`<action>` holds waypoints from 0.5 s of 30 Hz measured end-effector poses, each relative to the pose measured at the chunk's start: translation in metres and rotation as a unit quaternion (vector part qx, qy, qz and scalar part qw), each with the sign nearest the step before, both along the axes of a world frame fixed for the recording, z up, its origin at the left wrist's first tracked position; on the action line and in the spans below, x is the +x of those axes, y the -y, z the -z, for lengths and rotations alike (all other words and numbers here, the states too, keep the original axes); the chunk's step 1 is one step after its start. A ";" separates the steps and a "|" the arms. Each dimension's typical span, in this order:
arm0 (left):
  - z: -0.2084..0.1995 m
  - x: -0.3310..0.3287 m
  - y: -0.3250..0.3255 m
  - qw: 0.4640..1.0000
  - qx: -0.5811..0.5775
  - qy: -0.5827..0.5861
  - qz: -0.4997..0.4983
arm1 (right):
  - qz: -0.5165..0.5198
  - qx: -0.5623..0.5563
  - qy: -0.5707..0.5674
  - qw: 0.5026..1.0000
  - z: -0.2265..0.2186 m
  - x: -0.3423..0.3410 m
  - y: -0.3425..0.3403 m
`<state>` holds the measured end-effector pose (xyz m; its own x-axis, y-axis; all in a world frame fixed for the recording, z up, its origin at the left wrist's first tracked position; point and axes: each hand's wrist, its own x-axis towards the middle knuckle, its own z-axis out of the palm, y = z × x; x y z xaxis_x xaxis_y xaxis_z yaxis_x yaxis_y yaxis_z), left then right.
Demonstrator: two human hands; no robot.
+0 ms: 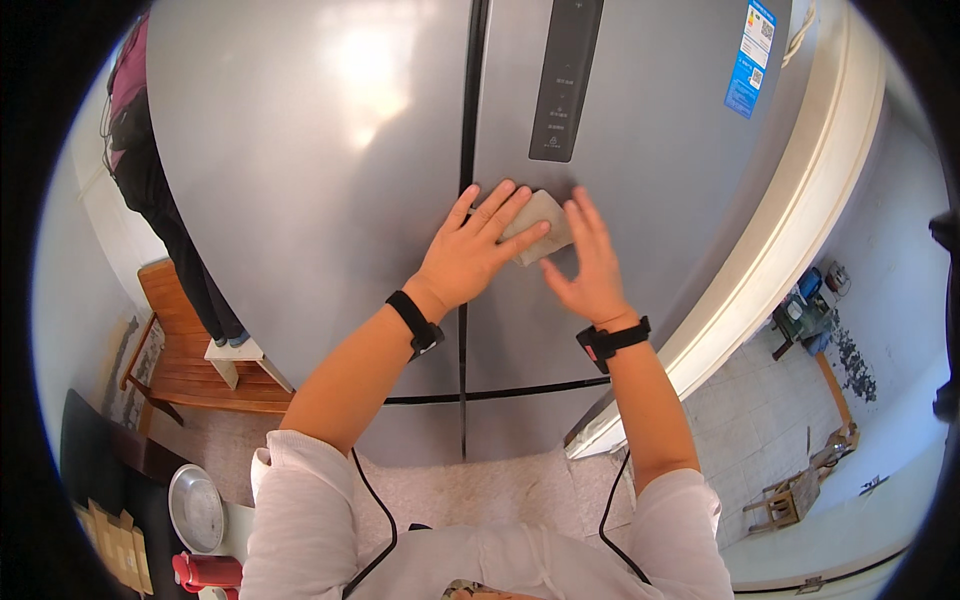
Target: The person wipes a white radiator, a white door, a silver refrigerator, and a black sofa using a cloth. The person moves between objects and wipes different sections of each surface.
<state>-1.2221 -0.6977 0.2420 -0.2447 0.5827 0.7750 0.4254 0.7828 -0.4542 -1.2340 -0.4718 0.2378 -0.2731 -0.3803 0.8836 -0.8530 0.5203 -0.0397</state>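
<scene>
A small folded beige-grey cloth (pixel 540 226) lies against the front of a silver refrigerator (pixel 300 230), just right of the dark gap between its doors. With fingers spread, my left hand (pixel 478 245) presses the cloth to the door; the thumb lies across it, and the fingertips reach over its left side. To the right of the cloth is my right hand (pixel 592 262), open, its fingers raised and slightly blurred. Whether its fingertips touch the cloth, I cannot tell. A dark control panel (pixel 566 90) runs up the right door above both hands.
A white door frame (pixel 790 240) stands close on the right, with a tiled room beyond. At left are a wooden bench (pixel 190 365), dark clothing (pixel 165 190), a metal bowl (pixel 196 508) and a red object (pixel 208 572). Black cables (pixel 378 500) hang by both arms.
</scene>
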 end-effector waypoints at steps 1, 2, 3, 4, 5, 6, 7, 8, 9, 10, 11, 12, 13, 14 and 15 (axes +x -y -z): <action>0.000 0.001 -0.001 1.000 -0.026 -0.008 -0.006 | 0.016 -0.022 -0.043 0.999 -0.004 -0.002 -0.008; -0.003 0.003 -0.001 0.998 -0.054 -0.030 -0.006 | 0.028 -0.045 -0.090 0.995 -0.008 -0.005 -0.014; -0.007 0.006 0.000 0.996 -0.073 -0.045 -0.002 | 0.057 -0.052 -0.110 0.991 -0.015 -0.010 -0.020; -0.015 0.007 0.001 0.993 -0.092 -0.073 0.008 | 0.082 -0.059 -0.135 0.986 -0.026 -0.019 -0.026; -0.023 0.008 0.002 0.988 -0.112 -0.101 0.019 | 0.111 -0.064 -0.156 0.979 -0.036 -0.029 -0.031; -0.036 0.009 0.009 0.988 -0.110 -0.105 0.002 | 0.121 -0.074 -0.156 0.978 -0.046 -0.039 -0.033; -0.052 0.007 0.021 0.988 -0.110 -0.108 -0.015 | 0.134 -0.084 -0.151 0.976 -0.056 -0.050 -0.035; -0.064 0.009 0.025 0.988 -0.101 -0.112 -0.031 | 0.152 -0.100 -0.141 0.973 -0.063 -0.058 -0.036; -0.070 0.009 0.025 0.981 -0.149 -0.120 -0.037 | 0.177 -0.089 -0.156 0.968 -0.066 -0.067 -0.033; -0.074 0.011 0.024 0.973 -0.186 -0.128 -0.044 | 0.204 -0.082 -0.164 0.962 -0.068 -0.073 -0.028; -0.076 0.011 0.022 0.965 -0.219 -0.132 -0.055 | 0.226 -0.069 -0.171 0.956 -0.067 -0.080 -0.023; -0.073 0.013 0.016 0.963 -0.240 -0.116 -0.037 | 0.230 -0.080 -0.176 0.954 -0.066 -0.084 -0.019; -0.068 0.016 0.010 0.968 -0.227 -0.098 -0.040 | 0.231 -0.088 -0.181 0.952 -0.065 -0.086 -0.018; -0.063 0.017 0.003 0.973 -0.213 -0.080 -0.041 | 0.227 -0.103 -0.188 0.950 -0.063 -0.089 -0.016; -0.057 0.018 -0.001 0.977 -0.198 -0.063 -0.040 | 0.233 -0.094 -0.186 0.950 -0.061 -0.091 -0.014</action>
